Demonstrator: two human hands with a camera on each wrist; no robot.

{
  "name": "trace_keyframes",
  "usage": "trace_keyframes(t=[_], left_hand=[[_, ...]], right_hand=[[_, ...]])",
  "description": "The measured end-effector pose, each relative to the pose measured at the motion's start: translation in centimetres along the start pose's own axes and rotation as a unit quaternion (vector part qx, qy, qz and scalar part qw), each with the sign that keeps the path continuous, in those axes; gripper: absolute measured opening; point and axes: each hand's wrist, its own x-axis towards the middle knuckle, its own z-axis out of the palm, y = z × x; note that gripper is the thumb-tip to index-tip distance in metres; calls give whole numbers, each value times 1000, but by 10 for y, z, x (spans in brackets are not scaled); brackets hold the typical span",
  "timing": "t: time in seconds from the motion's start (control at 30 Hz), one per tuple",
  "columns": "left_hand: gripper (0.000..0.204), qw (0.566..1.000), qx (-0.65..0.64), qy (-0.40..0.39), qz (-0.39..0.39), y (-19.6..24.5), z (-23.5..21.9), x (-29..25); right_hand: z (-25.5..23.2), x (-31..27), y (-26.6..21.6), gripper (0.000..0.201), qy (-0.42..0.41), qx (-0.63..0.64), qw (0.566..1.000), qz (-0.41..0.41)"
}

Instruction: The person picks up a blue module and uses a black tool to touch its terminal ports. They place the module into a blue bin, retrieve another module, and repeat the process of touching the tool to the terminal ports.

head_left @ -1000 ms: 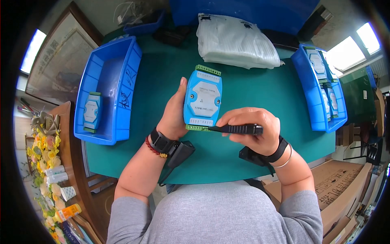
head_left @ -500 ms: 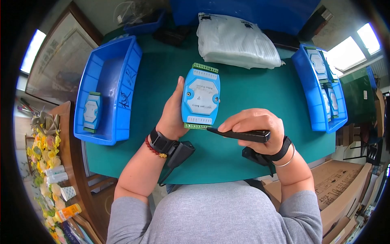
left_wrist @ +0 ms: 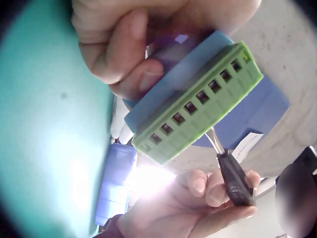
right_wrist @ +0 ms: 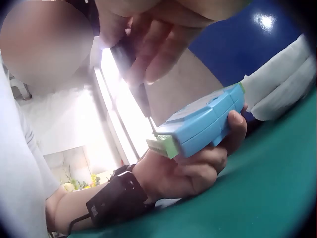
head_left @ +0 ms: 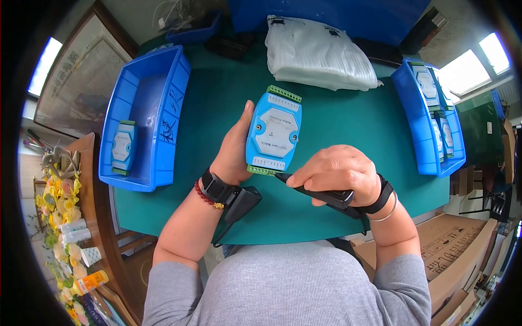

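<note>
Blue module [head_left: 273,133] held above the green tabletop [head_left: 337,125], tilted, label face up, 1 green terminal strip [head_left: 265,170] at its near end and another at the far end. Left hand [head_left: 232,148] clamps it from the side, thumb along the left edge, fingers curled underneath; the right wrist view shows those fingers cradling the underside.

Right hand [head_left: 338,171] is closed round a black-handled screwdriver [head_left: 315,192], fingers wrapped over the handle. The left wrist view shows the metal tip [left_wrist: 213,140] meeting the strip [left_wrist: 198,104] near the row of square openings; whether it sits inside a slot, I cannot tell.

Risks, as judged:
- The module hangs in the air on 1 hand's grip. Any push from the driver is taken by that grip alone, so the unit could twist or slide out.
- If the tip skids off the plastic, it heads toward the left palm and wrist just behind the strip.
- The shaft comes in at a slant; a slanted tip could chew a screw head or gouge the strip.

Further out: left blue bin [head_left: 142,117] with 1 module, right blue bin [head_left: 420,122] with several, white bagged stack [head_left: 318,51] at the far edge.
</note>
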Motion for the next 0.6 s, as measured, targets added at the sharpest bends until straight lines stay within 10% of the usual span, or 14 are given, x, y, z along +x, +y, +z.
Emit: trace_keyframes(t=[0.6], left_hand=[[66, 1000, 8, 12, 27, 0, 0, 0]], right_hand=[[2, 0, -4, 28, 48, 37, 998, 18]])
